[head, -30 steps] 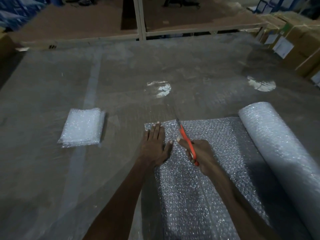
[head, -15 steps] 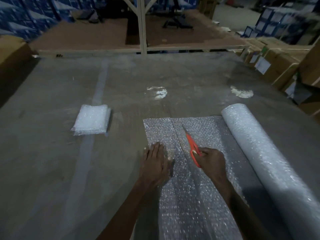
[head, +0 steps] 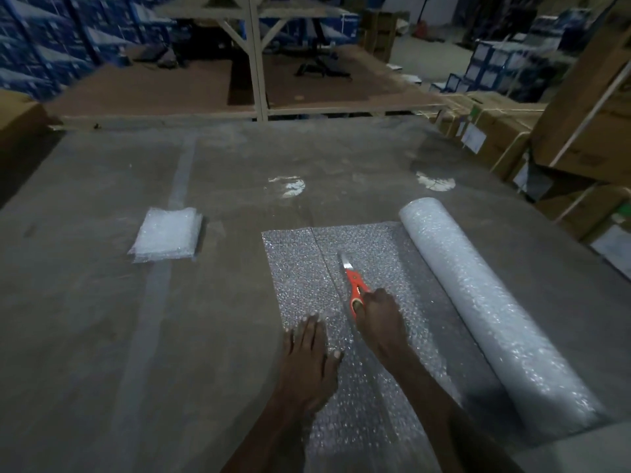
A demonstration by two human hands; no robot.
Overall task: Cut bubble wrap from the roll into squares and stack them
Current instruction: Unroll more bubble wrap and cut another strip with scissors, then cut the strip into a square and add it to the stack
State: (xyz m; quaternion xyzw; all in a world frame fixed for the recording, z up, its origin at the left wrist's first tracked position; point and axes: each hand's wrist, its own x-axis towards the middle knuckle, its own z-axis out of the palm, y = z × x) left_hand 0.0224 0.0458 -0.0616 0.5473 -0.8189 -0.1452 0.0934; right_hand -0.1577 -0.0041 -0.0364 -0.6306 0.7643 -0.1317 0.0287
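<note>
A bubble wrap roll [head: 485, 302] lies on the right of the grey floor, with a sheet [head: 375, 254] unrolled leftward from it. A straight cut line runs down the sheet, splitting off a left strip [head: 293, 264]. My left hand [head: 309, 356] presses flat on that strip near its left edge. My right hand [head: 379, 312] grips orange-handled scissors [head: 353, 279], whose blades point away from me and lie just right of the cut line. A stack of cut squares [head: 167, 233] sits to the left.
Cardboard boxes [head: 512, 138] line the right side. A wooden rack post [head: 257, 63] stands at the back, with blue boxes [head: 41, 46] stacked behind on the left. A pale stripe [head: 160, 268] runs down the floor under the stack.
Both hands have drawn back toward me along the sheet. The scissors have left the far edge and now lie mid-sheet. The view has tilted up.
</note>
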